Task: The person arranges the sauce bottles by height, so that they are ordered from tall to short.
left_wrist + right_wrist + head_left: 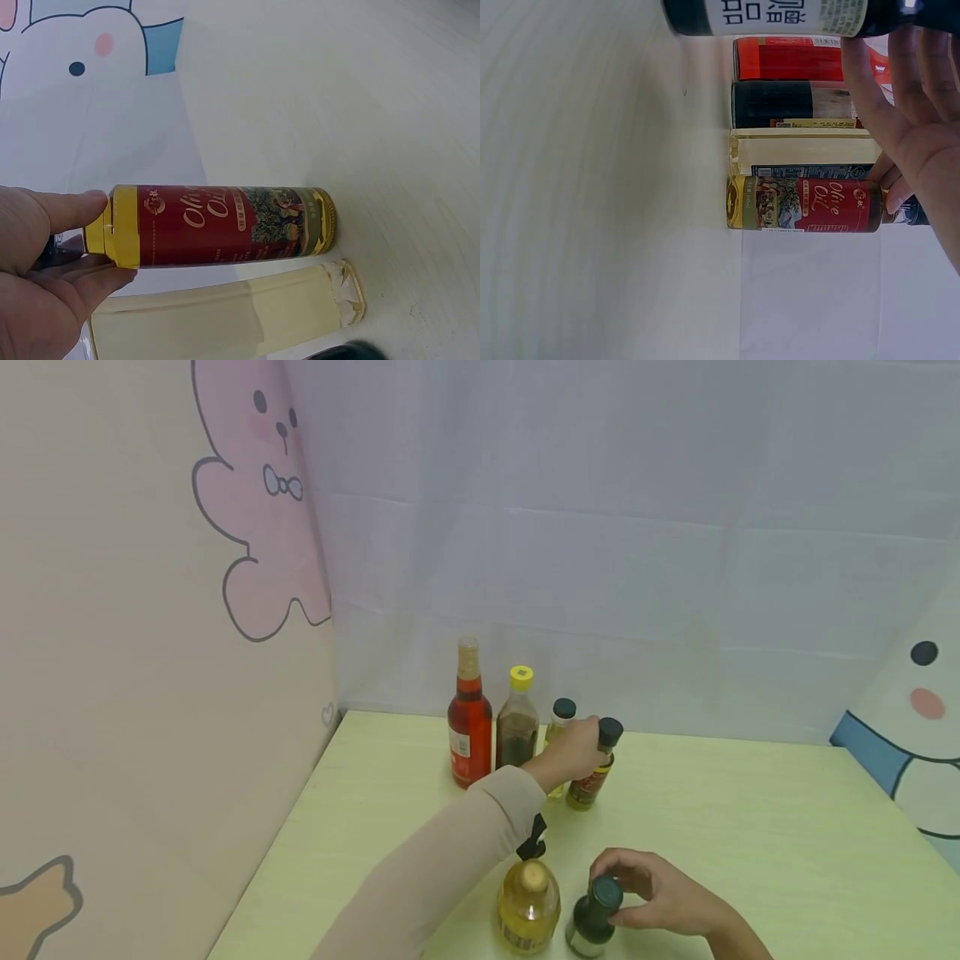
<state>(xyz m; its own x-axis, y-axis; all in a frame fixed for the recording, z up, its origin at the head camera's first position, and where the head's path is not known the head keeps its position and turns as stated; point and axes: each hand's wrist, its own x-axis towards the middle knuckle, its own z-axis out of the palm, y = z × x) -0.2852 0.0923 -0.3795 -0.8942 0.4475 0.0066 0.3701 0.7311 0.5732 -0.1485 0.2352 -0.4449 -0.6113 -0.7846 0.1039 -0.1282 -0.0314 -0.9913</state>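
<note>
On the pale green table (750, 827), the red bottle (469, 727) stands leftmost in the back row, and three places right of it the left hand (573, 752) grips the olive oil bottle (592, 777) by its neck, while nearer the camera the right hand (660, 893) clasps the dark green bottle (594, 917).

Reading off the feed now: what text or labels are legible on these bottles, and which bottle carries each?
"Olive Oil": red label of the olive oil bottle gripped at the neck by the left hand.
Large Chinese characters, cut off at the frame edge: white label of the dark bottle held by the right hand.
Too small or blurred: olive oil's fine print, red bottle label, dark sauce bottle, clear bottle's dark strip, yellow oil bottle.
</note>
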